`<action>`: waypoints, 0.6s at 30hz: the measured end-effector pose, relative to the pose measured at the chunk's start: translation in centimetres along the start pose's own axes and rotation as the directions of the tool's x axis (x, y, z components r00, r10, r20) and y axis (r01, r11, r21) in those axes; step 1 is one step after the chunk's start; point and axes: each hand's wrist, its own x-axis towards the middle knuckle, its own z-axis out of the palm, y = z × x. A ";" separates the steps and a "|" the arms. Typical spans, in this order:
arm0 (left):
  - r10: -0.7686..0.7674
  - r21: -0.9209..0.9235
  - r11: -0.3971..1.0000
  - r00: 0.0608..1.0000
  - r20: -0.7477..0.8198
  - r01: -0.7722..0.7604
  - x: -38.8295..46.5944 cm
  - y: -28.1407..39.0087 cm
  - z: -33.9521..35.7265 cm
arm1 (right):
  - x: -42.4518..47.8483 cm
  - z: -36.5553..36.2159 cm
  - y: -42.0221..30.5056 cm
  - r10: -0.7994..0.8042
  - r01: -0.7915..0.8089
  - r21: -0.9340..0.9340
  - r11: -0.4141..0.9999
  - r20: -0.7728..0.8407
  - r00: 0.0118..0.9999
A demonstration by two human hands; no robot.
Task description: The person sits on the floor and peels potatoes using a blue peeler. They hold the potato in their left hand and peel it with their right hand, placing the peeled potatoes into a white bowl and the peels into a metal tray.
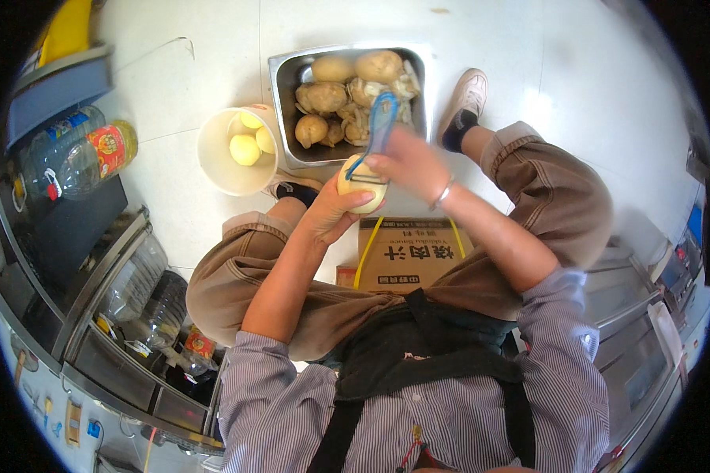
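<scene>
My left hand (pixel 337 210) grips a peeled pale-yellow potato (pixel 352 184) from below, its thumb across the near end. My right hand (pixel 411 165), blurred, holds a blue-handled vegetable peeler (pixel 382 121), whose blade lies over the potato. Just beyond my hands stands a rectangular metal pan (pixel 277 112). Inside it are several unpeeled brown potatoes (pixel 380 65) and a heap of peel strips (pixel 411 83) on the right side. Left of the pan, a white bucket (pixel 210 159) contains several peeled potatoes (pixel 245 149).
Beneath my forearms sits a cardboard box (pixel 411 254) with yellow straps and printing. Large plastic oil bottles (pixel 89 159) lie on a shelf at the left, with more clear bottles (pixel 133 278) lower down. My shoes rest on the pale tiled floor (pixel 171 100); metal cabinets (pixel 621 331) line the right.
</scene>
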 end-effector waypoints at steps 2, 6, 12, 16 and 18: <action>0.018 0.070 0.997 1.000 -0.017 -0.016 -0.1 0.0 0.3 | 0.4 -0.2 0.4 0.086 -0.089 -0.021 0.996 -0.122 0.989; 0.072 0.159 0.984 0.996 0.044 -0.078 -0.2 -0.5 0.1 | 2.0 -2.8 1.8 0.113 -0.123 -0.006 0.992 -0.355 0.928; 0.074 -0.015 0.997 0.996 -0.052 -0.075 -0.6 0.2 0.9 | 1.7 -1.9 1.2 0.125 -0.082 0.162 0.983 -0.273 0.954; 0.107 0.191 0.977 0.992 -0.072 -0.092 0.0 -0.3 0.0 | 0.9 -0.7 0.0 0.155 -0.134 0.285 0.949 -0.051 0.987; 0.099 0.241 0.967 0.993 -0.063 -0.082 0.2 -0.2 0.1 | 0.1 0.3 -0.3 0.092 -0.098 0.168 0.981 0.049 0.995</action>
